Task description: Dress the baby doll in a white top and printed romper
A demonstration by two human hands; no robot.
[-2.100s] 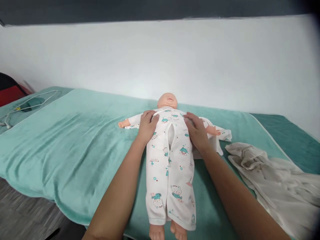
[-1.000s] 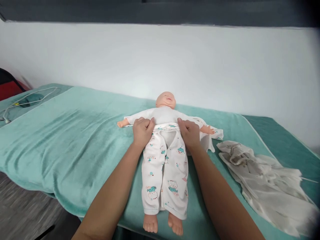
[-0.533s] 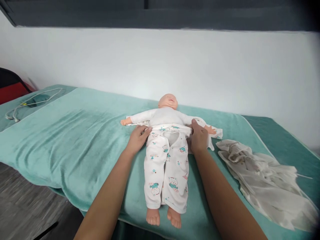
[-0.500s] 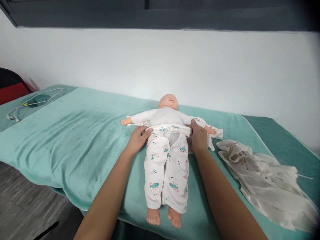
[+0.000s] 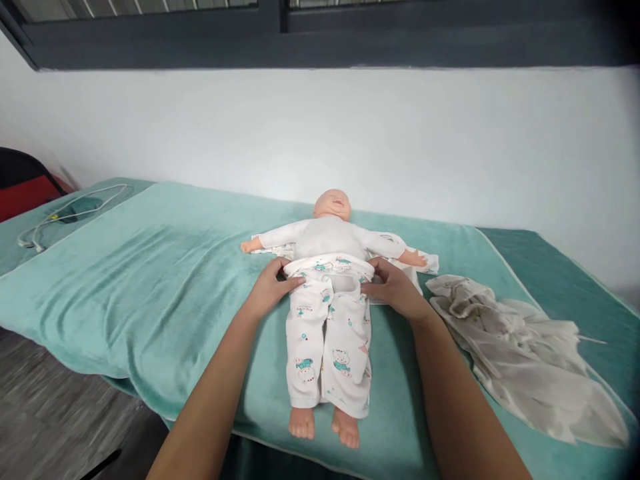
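Note:
A baby doll (image 5: 331, 237) lies on its back, arms spread, wearing a white top. White baby pants (image 5: 330, 333) with small cartoon animal prints cover its legs, and the bare feet stick out below. At the left side of the waistband, my left hand (image 5: 270, 287) is closed on the pants, thumb across the front. My right hand (image 5: 397, 288) pinches the opposite side of the waistband, its thumb also on the front. The fingertips of both hands are partly hidden by the cloth. A printed cloth garment (image 5: 427, 263) lies spread beneath the doll's arms.
Teal sheeting (image 5: 150, 287) covers the bed. A crumpled whitish cloth (image 5: 530, 367) lies at the right. White cable (image 5: 80, 200) and a red and black object (image 5: 25, 187) are at the far left. Behind the bed stands a white wall (image 5: 320, 127).
My right hand has shifted from upright beside the waistband to reaching inward, its thumb now over the pants' front. My left hand stays at its side. The camera view has tilted slightly upward.

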